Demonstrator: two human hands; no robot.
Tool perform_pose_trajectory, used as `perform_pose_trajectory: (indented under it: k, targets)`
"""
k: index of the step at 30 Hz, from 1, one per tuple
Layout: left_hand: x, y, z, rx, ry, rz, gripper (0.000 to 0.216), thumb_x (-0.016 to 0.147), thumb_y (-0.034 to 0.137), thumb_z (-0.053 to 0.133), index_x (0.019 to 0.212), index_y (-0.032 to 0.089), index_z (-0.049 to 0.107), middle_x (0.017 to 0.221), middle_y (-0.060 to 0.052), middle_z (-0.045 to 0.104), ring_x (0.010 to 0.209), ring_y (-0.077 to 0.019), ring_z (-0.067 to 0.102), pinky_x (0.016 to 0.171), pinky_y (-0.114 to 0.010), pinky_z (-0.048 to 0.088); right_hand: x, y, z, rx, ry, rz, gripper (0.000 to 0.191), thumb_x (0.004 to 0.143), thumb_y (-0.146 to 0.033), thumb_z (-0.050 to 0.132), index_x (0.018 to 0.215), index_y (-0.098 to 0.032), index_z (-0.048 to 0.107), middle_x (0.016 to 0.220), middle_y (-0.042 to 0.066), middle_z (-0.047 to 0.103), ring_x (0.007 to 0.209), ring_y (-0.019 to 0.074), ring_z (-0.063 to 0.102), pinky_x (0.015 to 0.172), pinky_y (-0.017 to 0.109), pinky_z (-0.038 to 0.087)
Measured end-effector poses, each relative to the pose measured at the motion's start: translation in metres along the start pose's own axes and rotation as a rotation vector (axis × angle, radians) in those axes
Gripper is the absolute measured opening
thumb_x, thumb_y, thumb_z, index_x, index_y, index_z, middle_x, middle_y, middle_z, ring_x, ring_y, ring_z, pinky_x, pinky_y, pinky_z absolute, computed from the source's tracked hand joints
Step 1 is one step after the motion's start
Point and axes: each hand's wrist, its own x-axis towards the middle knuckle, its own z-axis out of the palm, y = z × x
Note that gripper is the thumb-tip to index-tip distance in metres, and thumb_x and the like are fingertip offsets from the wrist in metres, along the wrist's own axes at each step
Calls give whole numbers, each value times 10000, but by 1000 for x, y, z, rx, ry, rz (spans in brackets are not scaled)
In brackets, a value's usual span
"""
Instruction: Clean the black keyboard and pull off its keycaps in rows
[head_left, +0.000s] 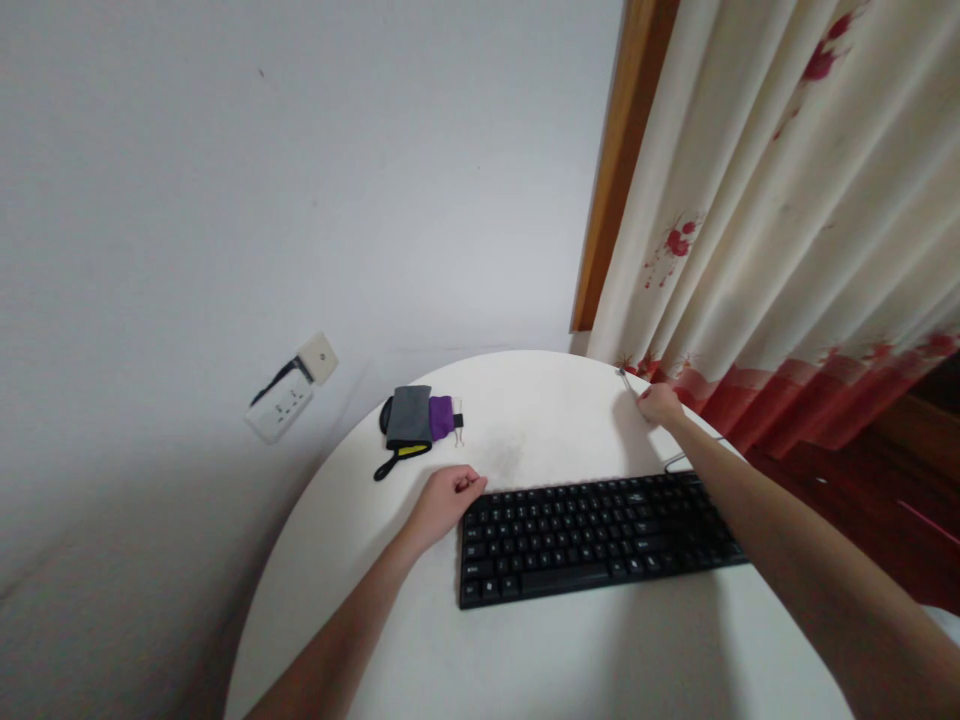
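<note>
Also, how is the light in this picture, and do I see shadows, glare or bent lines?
Head view: soft, even light, no glare; faint shadows lie on the table under both arms and in front of the keyboard; head view, edges: the wide lens tilts the wall socket and the wooden frame; the thin cable pinched in the right hand looks slightly soft.

White wall (300,150), red-flowered cream curtain (787,200)

On the round white table (540,650), the left hand (444,500) rests curled just beside the far-left corner of the black keyboard (592,535). The right hand (660,403), at the table's far edge by the curtain (787,220), pinches the end of a thin cable (679,460). A grey-and-purple pouch (416,420) lies near the wall.
</note>
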Motion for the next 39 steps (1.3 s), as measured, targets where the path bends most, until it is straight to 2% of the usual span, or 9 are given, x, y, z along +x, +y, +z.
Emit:
perform_pose_trajectory:
  k: [6,13,19,24,30,32,35,37,39]
  targets:
    - [0,-5,1,17,10,14,399,778,519,602,594,168,554,550,12,492,557,-137,436,552,-256,279,-1,1,-4,-49,-23,72,232,823,-288,685,988,-133,740,1017,174,709,992,307,667,845,382,530]
    - [1,-12,2,36,13,22,374,801,495,593,634,160,590,570,4,532,564,-143,459,559,-261,292,-6,-3,-8,-55,-1,66,250,817,-283,622,960,-126,755,993,195,725,961,314,684,804,368,521]
    - [1,-10,1,52,13,35,371,803,489,592,631,161,592,560,8,528,558,-144,457,563,-262,293,-26,-11,-18,-67,31,35,281,832,-172,538,1003,-57,729,1022,276,699,994,348,676,826,406,506]
    - [0,-4,0,47,15,54,381,814,484,575,614,160,589,566,1,541,572,-154,486,567,-263,309,-69,-25,-30,-8,96,-133,317,818,-114,520,1066,-85,716,1093,238,688,1047,322,652,904,388,474]
    - [0,-1,-5,93,104,42,402,894,453,451,726,159,667,550,5,565,530,-164,520,557,-264,369,-170,-48,-29,237,118,-468,270,897,-235,466,1011,-150,695,1006,116,700,899,219,653,856,328,501]
    - [3,-5,-11,166,221,98,377,915,423,444,788,162,685,645,-22,642,639,-188,591,616,-272,423,-204,-54,-25,391,88,-548,252,902,-247,453,939,-167,689,955,101,692,870,220,645,774,329,517]
    - [8,-14,-22,382,415,232,321,935,341,449,967,172,719,1039,-81,734,968,-243,608,838,-337,468,-241,-58,-21,464,47,-587,233,915,-250,452,917,-183,675,931,90,681,850,219,637,756,340,510]
    - [9,-20,-27,550,461,256,329,935,273,453,1114,173,709,1270,-83,674,1072,-265,550,974,-394,424,-254,-57,-21,474,38,-618,217,920,-241,454,911,-189,664,913,85,675,845,224,631,765,351,502]
    - [9,-23,-29,695,420,191,385,934,242,458,1259,177,654,1407,-76,586,1073,-278,517,995,-423,405,-261,-56,-22,480,29,-650,204,925,-236,455,910,-195,655,899,80,668,840,229,624,765,359,494]
